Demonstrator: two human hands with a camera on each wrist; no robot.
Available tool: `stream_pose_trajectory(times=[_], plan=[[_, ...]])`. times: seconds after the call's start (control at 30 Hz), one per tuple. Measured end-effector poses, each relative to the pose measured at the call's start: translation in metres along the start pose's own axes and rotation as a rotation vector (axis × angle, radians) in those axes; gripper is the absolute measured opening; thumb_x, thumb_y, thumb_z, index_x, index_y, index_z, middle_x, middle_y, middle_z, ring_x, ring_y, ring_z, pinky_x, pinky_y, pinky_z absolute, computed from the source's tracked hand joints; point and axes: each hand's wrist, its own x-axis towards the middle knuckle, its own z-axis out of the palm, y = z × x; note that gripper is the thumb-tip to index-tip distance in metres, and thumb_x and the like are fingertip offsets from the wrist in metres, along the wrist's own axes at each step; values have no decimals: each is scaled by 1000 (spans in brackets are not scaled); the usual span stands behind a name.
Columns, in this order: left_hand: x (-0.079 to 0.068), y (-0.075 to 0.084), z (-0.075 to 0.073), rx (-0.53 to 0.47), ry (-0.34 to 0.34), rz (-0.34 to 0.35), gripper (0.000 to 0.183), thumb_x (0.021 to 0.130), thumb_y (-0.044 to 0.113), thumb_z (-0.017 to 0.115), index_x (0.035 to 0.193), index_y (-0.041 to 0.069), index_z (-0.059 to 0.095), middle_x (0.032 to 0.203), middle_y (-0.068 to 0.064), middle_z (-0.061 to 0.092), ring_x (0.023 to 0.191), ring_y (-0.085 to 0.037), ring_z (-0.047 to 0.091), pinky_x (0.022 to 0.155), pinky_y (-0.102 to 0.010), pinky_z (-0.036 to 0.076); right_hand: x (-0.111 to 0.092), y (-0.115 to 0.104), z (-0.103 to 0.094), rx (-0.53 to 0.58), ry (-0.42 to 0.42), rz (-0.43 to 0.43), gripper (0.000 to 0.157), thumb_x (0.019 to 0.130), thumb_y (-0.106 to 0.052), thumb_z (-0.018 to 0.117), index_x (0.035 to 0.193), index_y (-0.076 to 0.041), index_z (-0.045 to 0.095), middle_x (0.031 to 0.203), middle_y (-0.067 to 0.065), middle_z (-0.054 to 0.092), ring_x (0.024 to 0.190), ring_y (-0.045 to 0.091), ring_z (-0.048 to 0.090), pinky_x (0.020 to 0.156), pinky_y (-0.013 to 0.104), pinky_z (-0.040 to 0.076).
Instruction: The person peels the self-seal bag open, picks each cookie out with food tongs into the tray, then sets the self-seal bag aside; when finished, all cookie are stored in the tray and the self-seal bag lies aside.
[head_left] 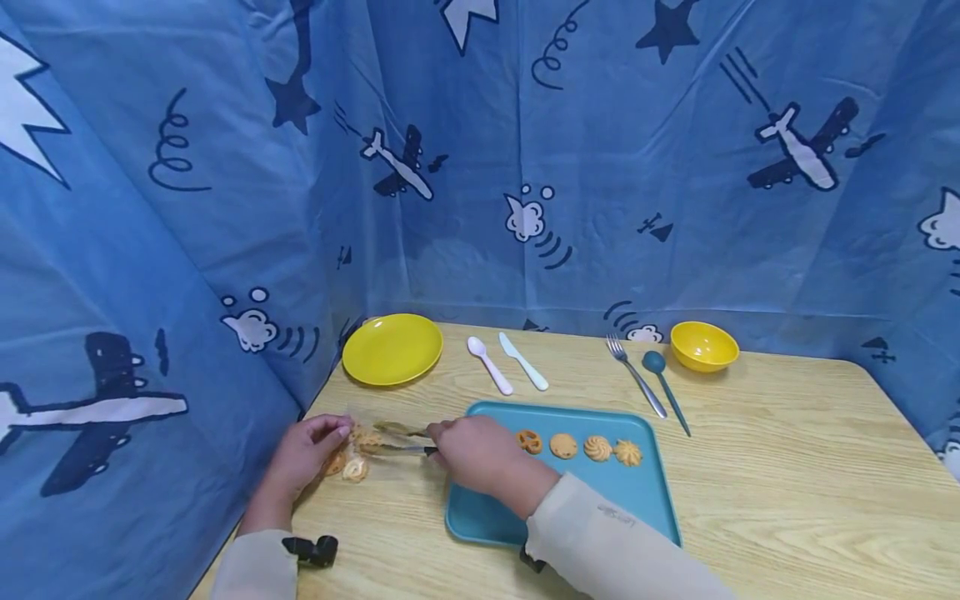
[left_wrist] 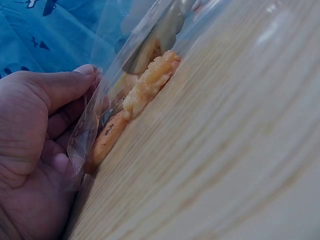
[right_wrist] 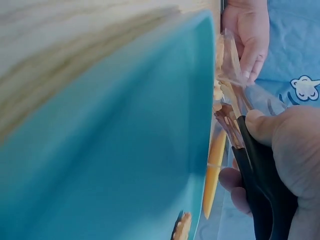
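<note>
My left hand [head_left: 303, 454] pinches the edge of a clear plastic bag [left_wrist: 82, 142] at the left of the table. Several cookies lie inside it, among them a swirled one [head_left: 356, 470]. My right hand [head_left: 476, 454] grips black-handled metal tongs [right_wrist: 257, 170]. The tong tips reach leftward into the bag, beside the cookies. Whether they clasp a cookie I cannot tell. Under my right forearm lies a teal tray [head_left: 600, 500]. On it sit a pretzel-shaped cookie [head_left: 528, 442], a round cookie [head_left: 563, 446] and two ridged cookies [head_left: 597, 448] in a row.
Along the back of the table are a yellow plate [head_left: 392, 350], a pale spoon [head_left: 491, 367], a light green knife [head_left: 523, 361], a metal fork [head_left: 636, 375], a dark teal spoon [head_left: 666, 387] and a yellow bowl [head_left: 703, 348]. A blue curtain [head_left: 480, 275] hangs behind and left.
</note>
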Motion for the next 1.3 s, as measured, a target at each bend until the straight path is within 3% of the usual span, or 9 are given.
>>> stream_pose_trajectory(times=[0.17,0.3,0.67,0.83,1.03,1.3], plan=[[-1,-1,1,-23,3,5,30,103,28,63,120,5,70,136,-11,67,127,-22,59,101,-25,52,6,-8,-1,-41,-7,-25,29,102,-40,62,121,-19,66,98,-6,73,78,12,69,61,30,54],[-1,-1,3,-43,17,17,32,101,30,66,120,5,71,132,-12,69,120,-12,60,90,-9,47,8,-13,-1,-43,-8,-32,26,102,-39,62,118,-19,66,91,-5,72,69,12,66,57,29,51],[-2,2,-1,-23,20,43,33,100,31,67,119,4,72,130,-13,70,127,-23,59,93,-7,42,-10,-5,-4,-10,23,-11,17,103,-35,62,112,-23,67,71,-10,62,48,6,44,45,26,36],[-3,0,-4,-11,27,22,30,100,30,67,119,6,73,131,-10,70,129,-25,58,93,-6,41,-20,2,-2,-11,54,-44,16,103,-34,62,112,-22,68,79,-12,69,52,5,49,50,24,39],[-2,-4,1,-17,14,-1,34,100,34,67,119,7,72,132,-10,69,131,-27,58,102,-18,46,-51,17,-12,36,128,-30,20,101,-33,65,117,-22,69,85,-11,71,62,8,60,52,26,47],[0,-1,-2,-21,4,33,32,100,32,67,117,5,73,132,-12,69,131,-28,58,92,-4,40,-120,54,-23,-38,360,-54,27,90,-25,79,116,-18,71,85,-8,74,65,10,67,55,29,53]])
